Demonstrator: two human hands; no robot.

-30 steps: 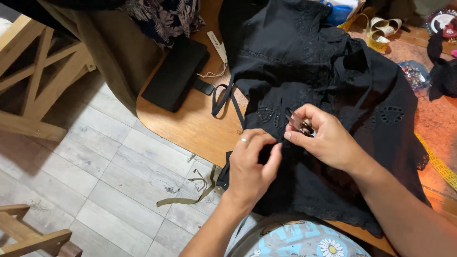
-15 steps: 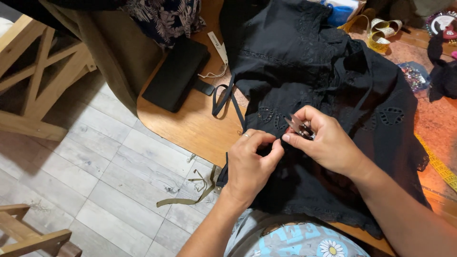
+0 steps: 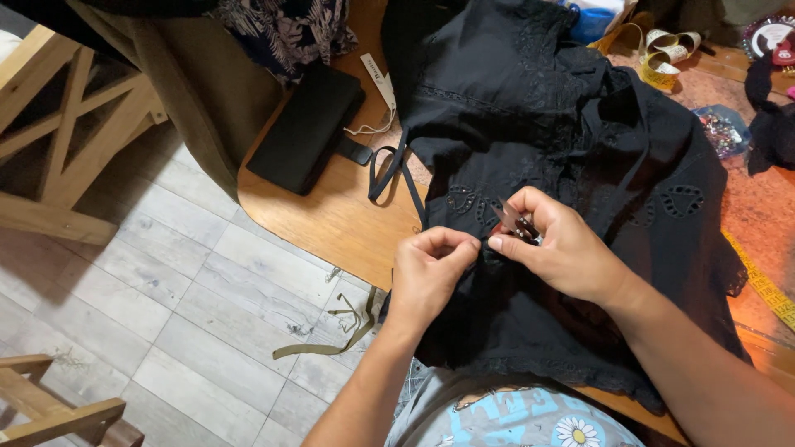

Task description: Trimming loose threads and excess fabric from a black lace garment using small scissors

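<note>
A black garment (image 3: 571,141) with embroidered cut-out patterns lies spread over a wooden table (image 3: 331,223). My left hand (image 3: 426,277) pinches a fold of the black fabric near its lower edge. My right hand (image 3: 559,248) is right beside it, fingertips almost touching the left ones. It holds a small pair of thread snips (image 3: 515,223), blades pointing up and left over the cloth. Thin black straps (image 3: 397,170) hang from the garment onto the tabletop.
A black flat pouch (image 3: 306,128) lies at the table's left edge beside a white tag. Yellow measuring tape (image 3: 762,285) runs along the right. A bag of beads (image 3: 720,128) sits at the far right. Fabric scraps (image 3: 331,331) lie on the grey tiled floor. Wooden furniture (image 3: 58,141) stands left.
My left hand has slid slightly right and up, closing its pinch on the fabric next to my right fingertips. The right hand with the snips has barely moved.
</note>
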